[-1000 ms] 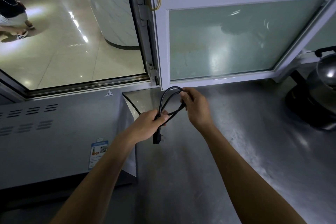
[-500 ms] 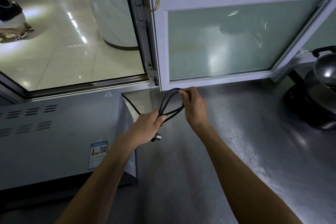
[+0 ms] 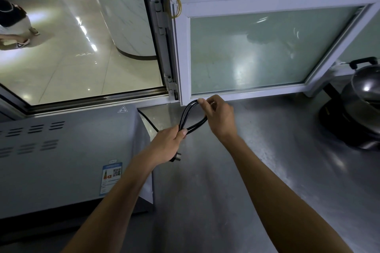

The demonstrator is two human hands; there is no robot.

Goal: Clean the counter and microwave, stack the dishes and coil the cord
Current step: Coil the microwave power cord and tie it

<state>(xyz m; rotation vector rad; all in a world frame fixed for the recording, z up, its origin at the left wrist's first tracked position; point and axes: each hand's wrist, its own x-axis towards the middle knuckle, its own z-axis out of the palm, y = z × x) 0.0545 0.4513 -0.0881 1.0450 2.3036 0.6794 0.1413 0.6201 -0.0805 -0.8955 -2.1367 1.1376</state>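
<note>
The black cord (image 3: 190, 116) is hanging as a folded loop above the worktop (image 3: 257, 150), its long axis running near-left to far-right between the left hand (image 3: 167, 144), clamping the near end, and the right hand (image 3: 219, 115), pinching the far bend.

On the microwave (image 3: 67, 156) beside my left arm, a triangular hot-surface warning sign (image 3: 122, 109) with three wavy lines marks the top rear corner; lower down, a blue-bordered label (image 3: 110, 178) carries a QR code, its print too small to read.
</note>
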